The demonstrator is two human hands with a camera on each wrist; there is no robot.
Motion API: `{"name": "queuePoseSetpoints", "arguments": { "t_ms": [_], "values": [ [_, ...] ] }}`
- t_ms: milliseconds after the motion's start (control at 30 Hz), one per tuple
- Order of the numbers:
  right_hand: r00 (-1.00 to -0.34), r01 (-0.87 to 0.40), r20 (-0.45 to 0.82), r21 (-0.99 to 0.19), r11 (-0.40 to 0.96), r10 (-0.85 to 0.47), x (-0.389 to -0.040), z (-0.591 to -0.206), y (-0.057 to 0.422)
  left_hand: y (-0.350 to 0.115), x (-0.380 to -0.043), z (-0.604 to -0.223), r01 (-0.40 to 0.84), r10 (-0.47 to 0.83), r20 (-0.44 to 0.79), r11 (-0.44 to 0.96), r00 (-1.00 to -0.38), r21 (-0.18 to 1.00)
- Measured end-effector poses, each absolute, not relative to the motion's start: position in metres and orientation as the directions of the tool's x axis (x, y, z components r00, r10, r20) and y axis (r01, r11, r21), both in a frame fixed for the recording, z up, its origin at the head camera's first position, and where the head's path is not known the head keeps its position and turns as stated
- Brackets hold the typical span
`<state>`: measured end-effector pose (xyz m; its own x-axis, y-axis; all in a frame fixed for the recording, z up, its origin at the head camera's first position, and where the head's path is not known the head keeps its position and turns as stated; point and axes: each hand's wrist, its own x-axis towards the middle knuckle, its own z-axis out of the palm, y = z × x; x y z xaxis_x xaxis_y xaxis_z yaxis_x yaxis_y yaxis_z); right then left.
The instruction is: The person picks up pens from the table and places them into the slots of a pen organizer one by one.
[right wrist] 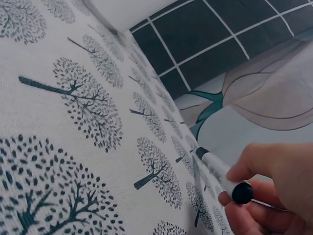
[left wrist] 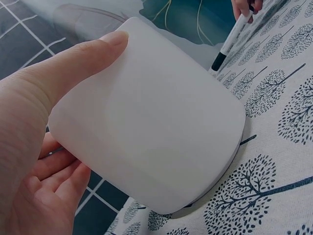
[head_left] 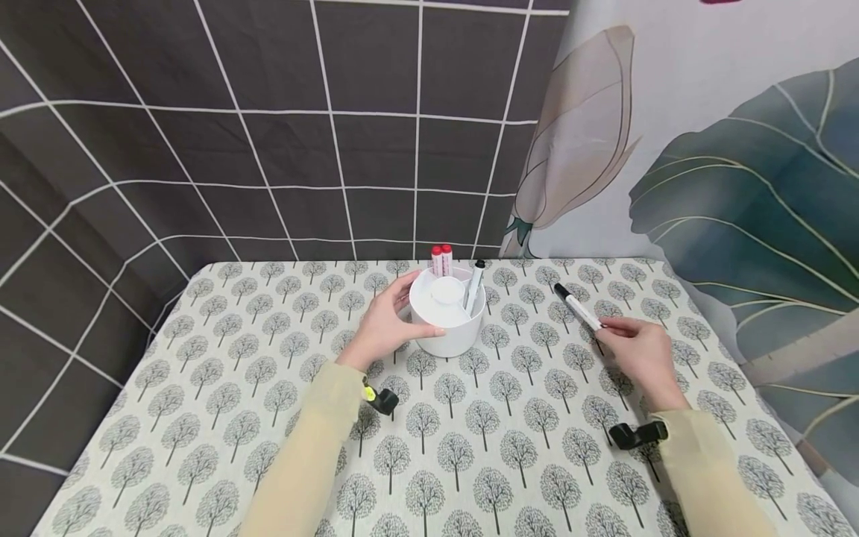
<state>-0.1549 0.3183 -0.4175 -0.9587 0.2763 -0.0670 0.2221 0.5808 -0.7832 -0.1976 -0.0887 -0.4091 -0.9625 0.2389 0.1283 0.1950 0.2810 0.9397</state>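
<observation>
A round white pen holder [head_left: 448, 344] with inner compartments stands on the patterned tablecloth. My left hand [head_left: 384, 322] grips it from the left, thumb along the near wall and fingers round the far side. In the left wrist view the holder's smooth wall [left wrist: 151, 117] fills the middle. Two red-capped markers [head_left: 437, 262] stand at its back, and a dark-capped marker [head_left: 474, 287] leans at its right. Off to the right, my right hand [head_left: 637, 352] pinches a white marker [head_left: 582, 309] near one end, its black cap pointing away toward the back left.
The tablecloth [head_left: 429, 447] has a print of grey trees. Behind the table hangs a dark cloth [head_left: 376, 149] with a white grid, and a curtain [head_left: 725, 171] with large leaves and a flower hangs at the right. A small black camera is strapped to each wrist.
</observation>
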Motion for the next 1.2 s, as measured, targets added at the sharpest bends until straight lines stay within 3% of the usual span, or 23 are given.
{"name": "queuePoseSetpoints", "arguments": {
  "t_ms": [300, 700, 1200],
  "values": [
    [-0.938, 0.209, 0.01, -0.782, 0.587, 0.347, -0.155, -0.408, 0.319, -0.089, -0.198, -0.411, 0.206, 0.24, 0.14, 0.275, -0.961, 0.939],
    [-0.919, 0.171, 0.03, -0.868, 0.466, 0.394, -0.156, -0.389, 0.314, -0.089, -0.198, -0.412, 0.2, 0.238, 0.136, 0.269, -0.962, 0.942],
    [-0.882, 0.031, 0.132, -0.942, 0.335, 0.452, -0.165, -0.367, 0.292, -0.089, -0.198, -0.413, 0.196, 0.243, 0.133, 0.26, -0.961, 0.946]
  ]
}}
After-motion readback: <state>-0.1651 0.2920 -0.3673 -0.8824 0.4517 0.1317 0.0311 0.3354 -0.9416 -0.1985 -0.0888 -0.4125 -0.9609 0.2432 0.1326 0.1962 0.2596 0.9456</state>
